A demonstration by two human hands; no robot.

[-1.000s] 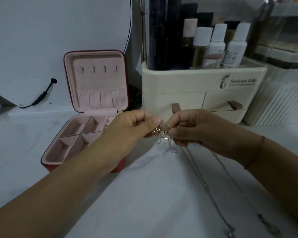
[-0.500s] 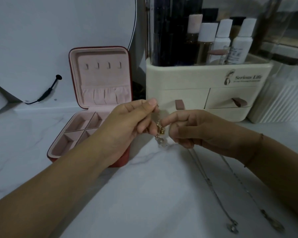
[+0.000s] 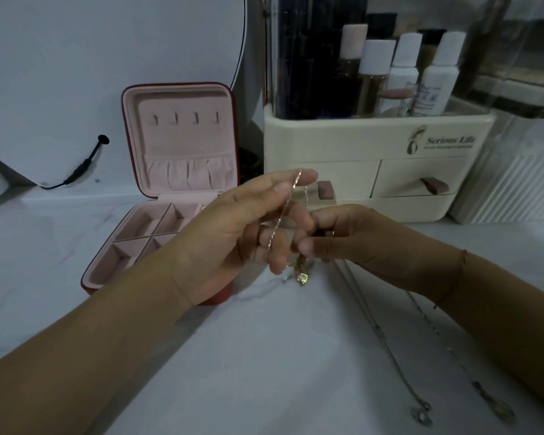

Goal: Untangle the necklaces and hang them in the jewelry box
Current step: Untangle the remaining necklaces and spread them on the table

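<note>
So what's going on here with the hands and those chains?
A person is working necklaces apart over a marble table. The left hand pinches a gold chain and holds it up, while the right hand pinches the tangle of pendants just below. Two silver chains run from under the right hand across the table. The jewelry box stands open behind, its four lid hooks bare.

A white, grey-veined marble-look surface point(image 3: 264, 356) lies in dim light. Beyond the left hand point(image 3: 230, 233) stands a large round white panel with a dark rim point(image 3: 107, 58). Beyond the right hand point(image 3: 355, 237) is a cream plastic two-drawer organiser point(image 3: 374, 136) holding bottles, a white ribbed box point(image 3: 515, 183) just beside it.
</note>
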